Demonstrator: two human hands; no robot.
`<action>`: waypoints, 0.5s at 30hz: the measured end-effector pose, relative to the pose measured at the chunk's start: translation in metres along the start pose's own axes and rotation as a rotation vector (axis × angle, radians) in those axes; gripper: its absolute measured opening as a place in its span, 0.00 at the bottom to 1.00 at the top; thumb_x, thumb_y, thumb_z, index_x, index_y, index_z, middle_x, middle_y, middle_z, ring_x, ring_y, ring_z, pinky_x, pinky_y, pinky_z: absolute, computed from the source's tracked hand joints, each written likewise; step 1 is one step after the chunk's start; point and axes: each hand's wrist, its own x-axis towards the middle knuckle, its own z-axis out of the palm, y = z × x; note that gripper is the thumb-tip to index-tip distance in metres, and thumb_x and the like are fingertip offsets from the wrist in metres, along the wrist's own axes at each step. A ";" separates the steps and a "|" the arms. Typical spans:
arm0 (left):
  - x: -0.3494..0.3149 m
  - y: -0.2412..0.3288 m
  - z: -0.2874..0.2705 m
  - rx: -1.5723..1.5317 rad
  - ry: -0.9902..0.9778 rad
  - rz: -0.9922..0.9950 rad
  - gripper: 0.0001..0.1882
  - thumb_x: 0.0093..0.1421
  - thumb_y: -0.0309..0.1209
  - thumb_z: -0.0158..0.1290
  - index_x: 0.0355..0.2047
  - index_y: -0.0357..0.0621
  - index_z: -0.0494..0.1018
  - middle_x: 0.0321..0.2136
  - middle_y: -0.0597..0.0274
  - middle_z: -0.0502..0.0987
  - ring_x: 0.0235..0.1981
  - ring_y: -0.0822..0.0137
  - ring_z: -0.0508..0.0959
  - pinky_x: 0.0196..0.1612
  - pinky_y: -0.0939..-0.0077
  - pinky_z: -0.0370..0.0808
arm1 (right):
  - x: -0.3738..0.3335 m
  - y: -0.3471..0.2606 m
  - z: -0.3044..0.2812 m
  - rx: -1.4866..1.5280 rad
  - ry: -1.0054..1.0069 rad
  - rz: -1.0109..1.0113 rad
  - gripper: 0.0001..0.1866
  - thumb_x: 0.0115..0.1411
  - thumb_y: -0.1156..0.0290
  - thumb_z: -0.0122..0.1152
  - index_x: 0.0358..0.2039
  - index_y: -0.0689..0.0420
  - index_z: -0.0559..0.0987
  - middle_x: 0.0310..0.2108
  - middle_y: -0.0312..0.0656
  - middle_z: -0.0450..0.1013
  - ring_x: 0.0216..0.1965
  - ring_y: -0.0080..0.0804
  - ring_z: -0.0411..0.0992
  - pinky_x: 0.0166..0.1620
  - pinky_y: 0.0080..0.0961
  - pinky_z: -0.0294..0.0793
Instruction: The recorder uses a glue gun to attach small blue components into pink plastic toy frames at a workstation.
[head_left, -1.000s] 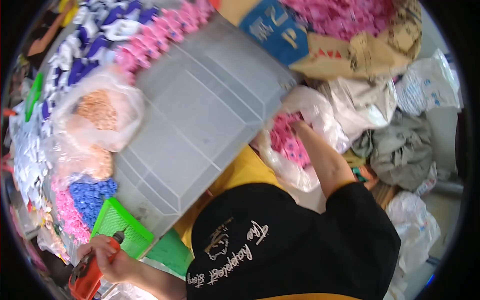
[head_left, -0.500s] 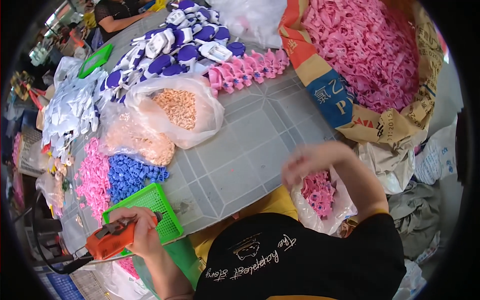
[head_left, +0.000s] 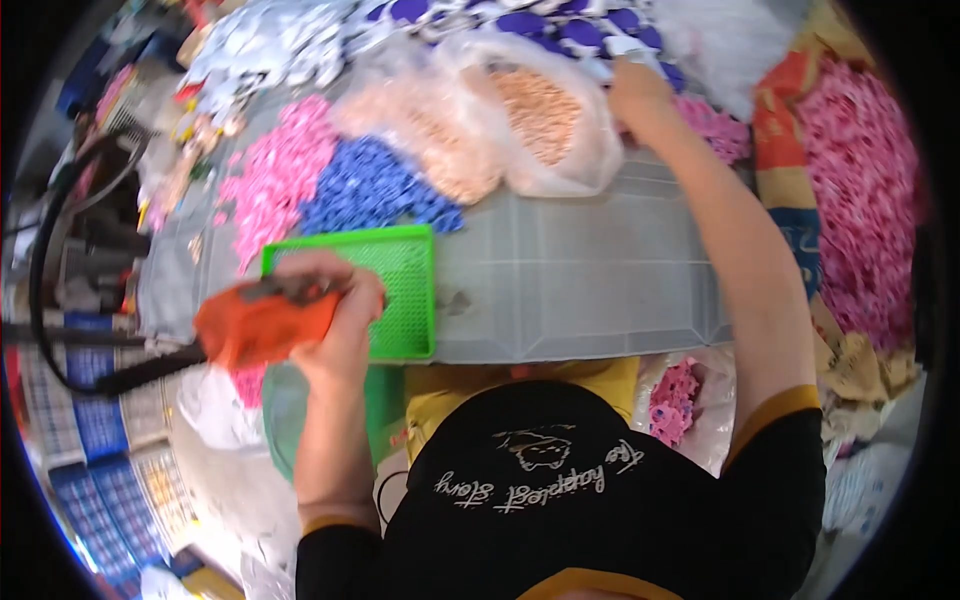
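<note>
The left hand is closed around the grip of an orange corded drill. The drill is over the near edge of the bench, toward its near left corner, with its black cord running off to the left. Hand and drill hide part of a green perforated basket, which sits along the near edge.

The right hand reaches toward the far edge, right of the middle, with its fingers partly curled at a white piece in the pile of white and purple parts. Blur leaves it unclear whether they grip that piece. Just beside this hand, on its right, lie pink molded parts; on its left stands an open clear bag of peach-colored pieces.

Between that bag and the left edge are a heap of small blue pieces, just behind the basket, and a heap of small pink pieces. At the right edge stands a paper sack full of pink parts. Below the near edge, toward the right corner, a clear plastic bag holds more pink parts.
</note>
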 end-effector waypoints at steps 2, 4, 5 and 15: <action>0.010 -0.010 -0.008 -0.069 -0.013 -0.013 0.15 0.48 0.08 0.51 0.32 0.39 0.66 0.20 0.60 0.71 0.19 0.71 0.73 0.22 0.81 0.70 | 0.003 0.011 0.004 -0.005 -0.008 -0.006 0.17 0.56 0.66 0.51 0.44 0.59 0.76 0.41 0.58 0.76 0.43 0.54 0.76 0.45 0.47 0.74; 0.015 -0.016 -0.010 -0.062 0.020 -0.036 0.14 0.48 0.09 0.51 0.32 0.38 0.68 0.20 0.60 0.72 0.18 0.72 0.73 0.22 0.81 0.70 | 0.002 0.013 0.006 0.001 -0.017 -0.025 0.17 0.56 0.67 0.51 0.43 0.60 0.76 0.41 0.58 0.76 0.43 0.55 0.75 0.45 0.47 0.74; 0.017 -0.020 -0.013 -0.041 0.009 -0.031 0.14 0.47 0.10 0.52 0.32 0.38 0.69 0.20 0.60 0.73 0.18 0.73 0.73 0.22 0.81 0.70 | -0.002 0.012 0.003 0.013 -0.069 -0.007 0.17 0.55 0.67 0.51 0.44 0.60 0.76 0.41 0.58 0.75 0.43 0.55 0.75 0.46 0.46 0.74; 0.028 -0.038 -0.016 0.088 -0.017 -0.043 0.11 0.47 0.15 0.48 0.34 0.35 0.66 0.17 0.61 0.69 0.18 0.68 0.71 0.29 0.73 0.72 | -0.101 0.070 -0.012 0.397 0.312 0.015 0.14 0.62 0.65 0.54 0.44 0.60 0.75 0.32 0.45 0.74 0.32 0.35 0.74 0.37 0.28 0.72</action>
